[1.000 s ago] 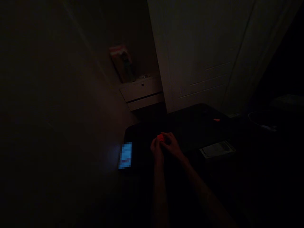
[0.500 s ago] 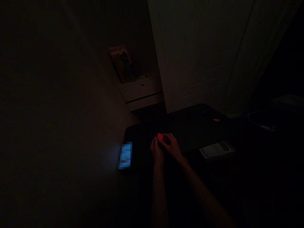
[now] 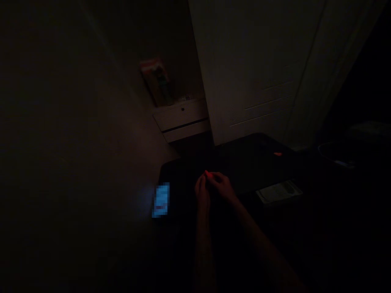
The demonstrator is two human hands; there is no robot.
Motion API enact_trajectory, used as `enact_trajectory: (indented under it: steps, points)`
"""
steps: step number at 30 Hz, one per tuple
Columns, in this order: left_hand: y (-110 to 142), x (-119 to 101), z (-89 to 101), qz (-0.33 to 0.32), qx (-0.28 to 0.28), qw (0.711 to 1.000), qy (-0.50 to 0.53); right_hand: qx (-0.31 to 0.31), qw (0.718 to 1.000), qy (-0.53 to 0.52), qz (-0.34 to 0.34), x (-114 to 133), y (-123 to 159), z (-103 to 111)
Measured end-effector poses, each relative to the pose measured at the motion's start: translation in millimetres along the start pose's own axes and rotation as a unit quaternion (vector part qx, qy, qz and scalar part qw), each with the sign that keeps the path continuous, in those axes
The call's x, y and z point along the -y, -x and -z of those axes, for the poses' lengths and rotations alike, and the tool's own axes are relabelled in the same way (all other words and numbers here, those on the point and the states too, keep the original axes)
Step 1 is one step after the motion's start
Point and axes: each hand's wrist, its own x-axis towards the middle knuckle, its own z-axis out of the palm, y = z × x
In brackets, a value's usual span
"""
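In a very dark room, a small bright red-orange piece (image 3: 208,173) shows between my fingertips over the black table (image 3: 189,167); its kind I cannot make out. The fingers of my left hand (image 3: 202,190) are closed at its left side. From the right, my right hand (image 3: 222,185) pinches it between thumb and fingers. Most of the piece is hidden by the fingers. Another flat orange-red piece (image 3: 277,154) lies farther right on the same table.
A lit screen, blurred into blocks (image 3: 161,200), is at the table's left end by the wall. A pale flat box or book (image 3: 279,192) is near the front edge at right. Behind stand a white drawer unit (image 3: 183,120) and a pale panelled door (image 3: 253,81).
The red-orange piece has been turned or folded between my fingers, so much less of its surface shows. My two hands have drawn slightly closer together.
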Motion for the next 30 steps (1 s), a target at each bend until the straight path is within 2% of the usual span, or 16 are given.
enact_trajectory:
  steps: [11,17,20,26,30]
  points:
    - [0,-1,0.7,-0.002,-0.002,1.0,-0.027,0.012,1.0,-0.013,-0.001,1,0,1]
    - [1,-1,0.9,-0.033,-0.002,0.999,-0.019,0.005,0.999,-0.049,-0.003,3,1,-2]
    - [-1,-1,1.9,-0.037,-0.02,0.999,-0.006,0.009,0.999,-0.049,0.01,6,1,-2]
    - [-2,1,3.6,-0.028,-0.025,0.999,0.005,-0.017,1.0,0.007,0.009,10,0,-1]
    - [-2,2,4.4,-0.037,-0.025,0.999,-0.02,-0.022,0.999,-0.033,-0.004,11,-1,-2]
